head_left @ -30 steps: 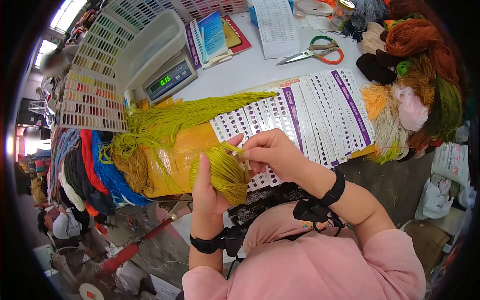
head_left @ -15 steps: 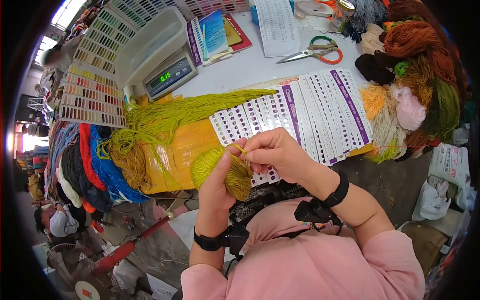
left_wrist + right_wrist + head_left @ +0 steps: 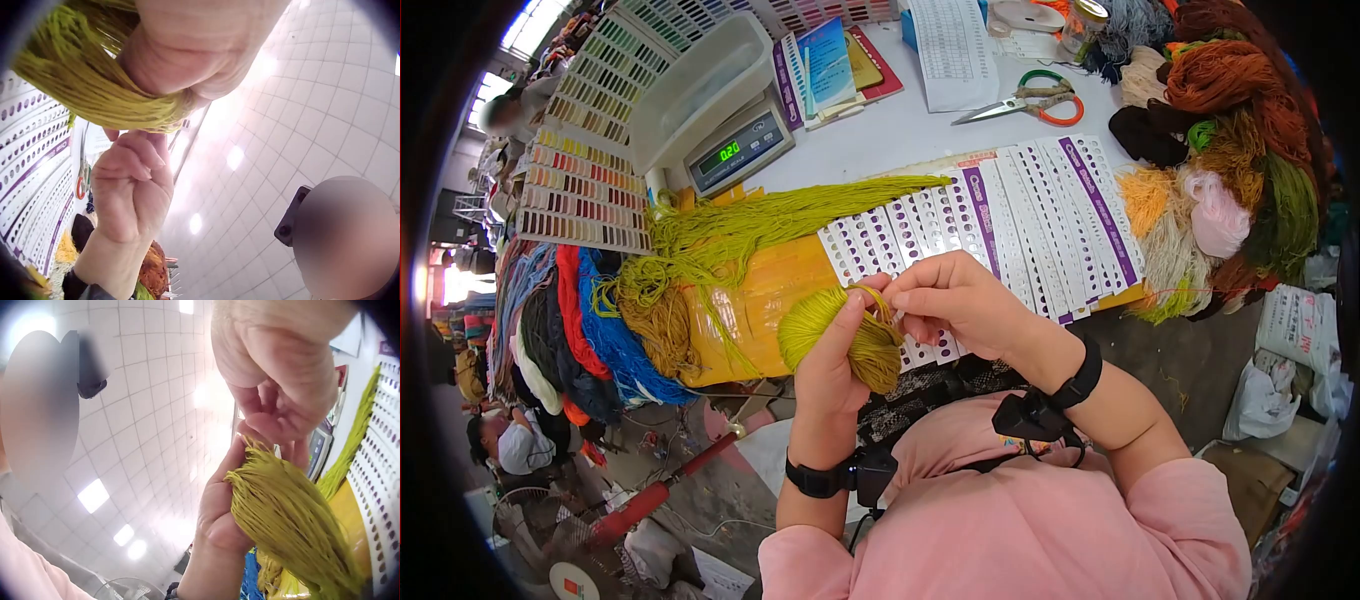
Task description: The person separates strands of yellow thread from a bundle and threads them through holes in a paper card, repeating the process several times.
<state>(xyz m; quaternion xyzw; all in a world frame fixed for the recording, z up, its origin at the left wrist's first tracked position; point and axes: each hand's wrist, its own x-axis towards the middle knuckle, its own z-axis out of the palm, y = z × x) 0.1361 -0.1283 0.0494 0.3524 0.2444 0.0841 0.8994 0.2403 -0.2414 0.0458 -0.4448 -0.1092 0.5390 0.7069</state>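
A folded bundle of yellow-green thread (image 3: 815,322) lies in the left hand (image 3: 832,370), whose thumb and fingers grip it near its upper end. The right hand (image 3: 960,305) is at that same end, thumb and forefinger pinching a strand. In the right wrist view the bundle (image 3: 287,519) fans downward from the left hand (image 3: 219,519), below the curled fingers of the right hand (image 3: 281,381). The left wrist view shows strands (image 3: 94,94) wrapped by the left hand (image 3: 187,56), with the right hand (image 3: 134,187) close beneath.
Long yellow-green thread (image 3: 770,225) lies across the yellow-covered board (image 3: 775,290) and punched cards (image 3: 1040,220). Behind are a scale (image 3: 745,150) reading 0.20, scissors (image 3: 1025,105) and booklets (image 3: 830,70). Coloured skeins hang at left (image 3: 625,330) and lie at right (image 3: 1230,85).
The left hand and bundle have shifted slightly, the thumb now leaning over the bundle toward the right hand. The right hand has moved slightly right. The scale reading changed from 0.15 to 0.20.
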